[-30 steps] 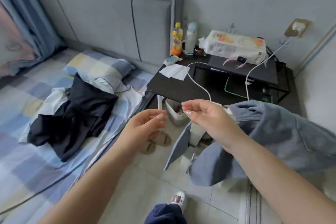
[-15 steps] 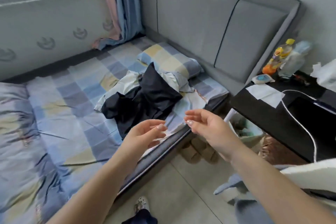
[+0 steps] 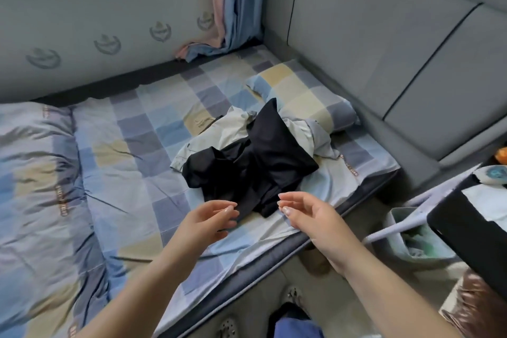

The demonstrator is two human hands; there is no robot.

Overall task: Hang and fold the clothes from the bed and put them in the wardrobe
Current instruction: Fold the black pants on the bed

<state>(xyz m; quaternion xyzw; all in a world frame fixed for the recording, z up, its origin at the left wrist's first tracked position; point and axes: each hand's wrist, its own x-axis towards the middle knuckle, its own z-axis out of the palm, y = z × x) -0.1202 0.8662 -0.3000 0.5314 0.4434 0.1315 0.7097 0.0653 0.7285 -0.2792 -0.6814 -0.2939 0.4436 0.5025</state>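
Observation:
A crumpled black garment (image 3: 255,170) lies on the checked bed sheet (image 3: 131,151), on top of a pale grey-green garment (image 3: 219,134). Both are near the bed's front edge, just below the checked pillow (image 3: 304,96). My left hand (image 3: 205,223) and my right hand (image 3: 310,214) hover side by side over the near edge of the black garment. Their fingers are loosely curled toward each other and hold nothing. Neither hand touches the cloth.
A folded quilt (image 3: 35,186) covers the bed's left part. The grey padded headboard (image 3: 384,44) rises at the right. A black bedside table (image 3: 472,222) and a small bin (image 3: 411,239) stand by the bed at right. Curtains (image 3: 233,3) hang in the corner.
The view has swung left from the bedside table and the blue denim garment to the bed. Both empty hands have moved out over the black garment and spread slightly apart.

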